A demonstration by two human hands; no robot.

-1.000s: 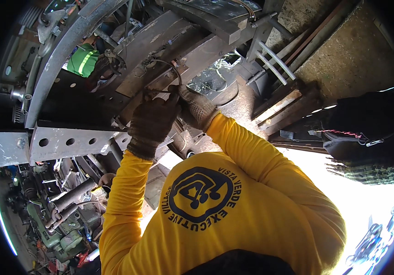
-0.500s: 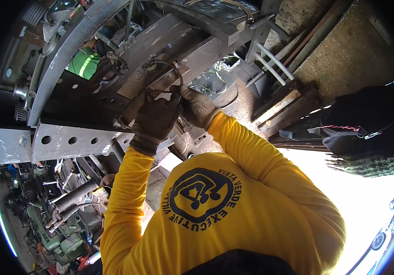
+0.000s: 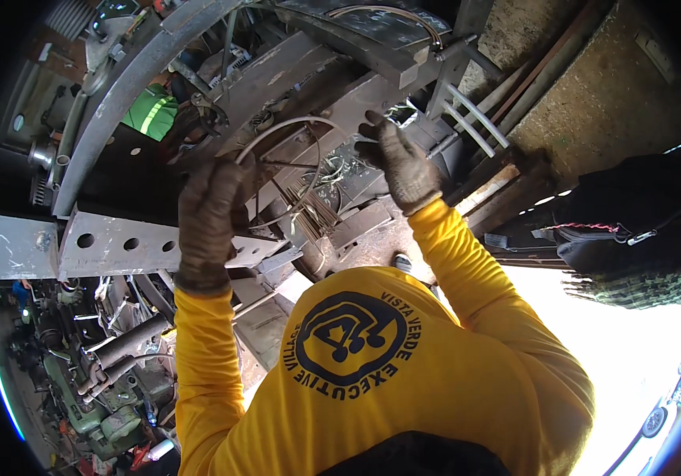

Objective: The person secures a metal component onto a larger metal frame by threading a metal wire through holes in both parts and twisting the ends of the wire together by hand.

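My left hand (image 3: pixel 210 218), in a brown-stained glove, is closed around the edge of a thin metal hoop (image 3: pixel 277 125). The hoop has a thin crossing rod and stands tilted beside a broad steel beam. To its right, my gloved right hand (image 3: pixel 404 163) is raised and apart from the hoop, with the fingers spread and nothing in them. Below the hoop lies a bundle of thin metal rods (image 3: pixel 314 216). My left fingertips are partly hidden in shadow.
A steel beam with round holes (image 3: pixel 146 242) runs at the left, under a large curved steel bar (image 3: pixel 103 119). Metal tubes (image 3: pixel 471 119) stick out at the upper right. A black bag (image 3: pixel 610 206) lies far right. Engine parts (image 3: pixel 95 397) fill the lower left. A green garment (image 3: pixel 150 111) shows behind.
My hands were close together at the hoop. The right hand has let go and moved right, opening. My left hand has shifted left with the hoop, which now shows more fully.
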